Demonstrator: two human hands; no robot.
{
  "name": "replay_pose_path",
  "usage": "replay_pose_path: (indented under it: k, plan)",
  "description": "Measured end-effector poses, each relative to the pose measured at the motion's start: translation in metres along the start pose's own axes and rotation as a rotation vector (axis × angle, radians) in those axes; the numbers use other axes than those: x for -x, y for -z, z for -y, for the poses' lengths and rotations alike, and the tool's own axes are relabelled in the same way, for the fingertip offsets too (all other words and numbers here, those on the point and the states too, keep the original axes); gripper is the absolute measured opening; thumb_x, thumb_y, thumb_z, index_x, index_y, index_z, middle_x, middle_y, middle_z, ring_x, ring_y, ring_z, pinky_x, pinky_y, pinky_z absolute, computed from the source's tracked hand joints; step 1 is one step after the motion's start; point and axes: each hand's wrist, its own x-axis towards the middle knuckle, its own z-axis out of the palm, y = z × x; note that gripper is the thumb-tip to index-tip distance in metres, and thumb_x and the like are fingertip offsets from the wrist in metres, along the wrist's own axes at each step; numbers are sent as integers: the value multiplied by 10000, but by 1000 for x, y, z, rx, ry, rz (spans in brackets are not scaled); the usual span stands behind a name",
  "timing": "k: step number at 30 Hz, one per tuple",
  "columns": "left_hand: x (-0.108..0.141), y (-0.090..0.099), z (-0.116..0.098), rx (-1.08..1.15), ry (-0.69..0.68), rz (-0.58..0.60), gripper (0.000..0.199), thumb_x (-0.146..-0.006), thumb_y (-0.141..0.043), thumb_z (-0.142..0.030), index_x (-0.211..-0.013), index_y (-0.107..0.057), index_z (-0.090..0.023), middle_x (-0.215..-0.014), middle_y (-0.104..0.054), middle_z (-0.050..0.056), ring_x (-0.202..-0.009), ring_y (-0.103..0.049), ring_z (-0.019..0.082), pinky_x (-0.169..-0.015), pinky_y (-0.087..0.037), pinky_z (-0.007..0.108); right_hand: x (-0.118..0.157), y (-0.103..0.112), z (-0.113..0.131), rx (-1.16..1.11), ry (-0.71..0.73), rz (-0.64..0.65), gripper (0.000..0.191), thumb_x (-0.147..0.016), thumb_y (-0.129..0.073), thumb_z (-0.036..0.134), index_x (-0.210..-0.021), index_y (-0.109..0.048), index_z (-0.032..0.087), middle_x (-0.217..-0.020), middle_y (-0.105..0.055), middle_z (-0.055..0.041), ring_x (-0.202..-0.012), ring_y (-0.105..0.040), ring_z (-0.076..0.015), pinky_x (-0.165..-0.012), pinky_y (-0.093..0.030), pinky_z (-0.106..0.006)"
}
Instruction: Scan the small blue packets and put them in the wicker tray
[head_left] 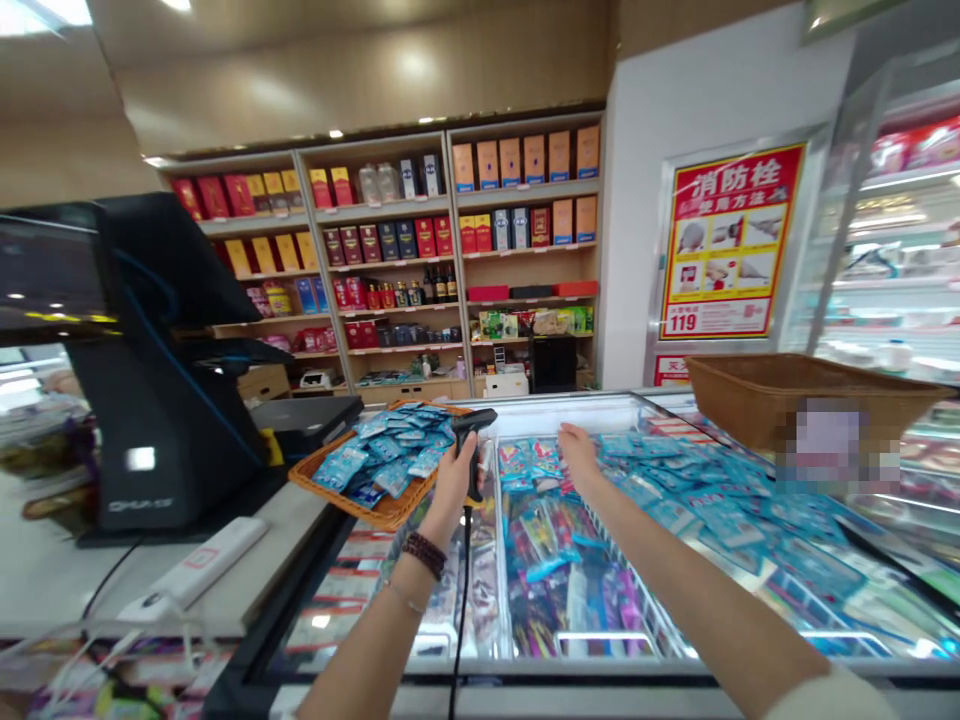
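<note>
A black handheld scanner (474,422) with a hanging cable is gripped in my left hand (456,478), above the freezer's glass top. My right hand (579,455) reaches forward over the freezer (540,408), close to blue packets; its fingers look curled, and whatever they touch is hidden. An orange wicker basket (390,512) full of blue packets (397,447) sits just left of the scanner. More blue packets (697,490) are spread on the right side of the freezer. Colourful packaged goods (555,540) show below, between my arms.
A black checkout terminal (172,400) and a white power strip (199,565) stand on the left counter (277,550). A brown basket (750,395) is at the right. Shelves (397,265) of boxes and bottles line the back, beside a red poster (733,240).
</note>
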Motion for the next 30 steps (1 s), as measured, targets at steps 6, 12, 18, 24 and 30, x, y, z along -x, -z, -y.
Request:
replay_pose_path:
  k: [6,12,18,24,30]
  plan:
    - [2,79,-25,-40,-24,-187,812,-639,-1041,-928,-823,-638,-247,-635,-631,-45,-478,-541,116,-457,-415,243,53,-113,10,169,47,320,312,-924,-780,310,-1224,-845,262,-1100,-922,-65,-1162,-885,-305,-1127,-681,-470]
    - [0,138,-24,-56,-12,-270,851,-602,-1032,-973,-778,-645,-237,-602,-609,-40,-481,-539,121,-461,-400,240,105,-186,20,489,295,612,472,-1015,-808,216,-1487,-832,209,-1495,-893,-165,-1475,-820,-354,-1310,-592,-486]
    - [-6,158,-3,-13,75,-348,837,-716,-954,-1011,-714,-640,-236,-553,-575,-19,-477,-547,141,-477,-431,252,125,-215,29,796,460,732,596,-990,-887,236,-1571,-807,128,-1572,-852,-245,-1573,-744,-392,-1329,-530,-429]
    - [-8,152,7,-29,99,-375,787,-786,-950,-952,-687,-623,-242,-539,-572,-17,-440,-513,134,-458,-416,254,124,-221,37,1021,420,742,637,-848,-1059,312,-1433,-864,152,-1497,-873,-247,-1548,-735,-438,-1255,-570,-459]
    - [-2,149,-5,-39,165,-358,687,-890,-979,-787,-689,-615,-241,-554,-602,-8,-432,-539,140,-455,-442,261,124,-200,38,755,456,627,391,-969,-914,206,-1352,-858,260,-1391,-915,-114,-1322,-849,-326,-1083,-602,-369]
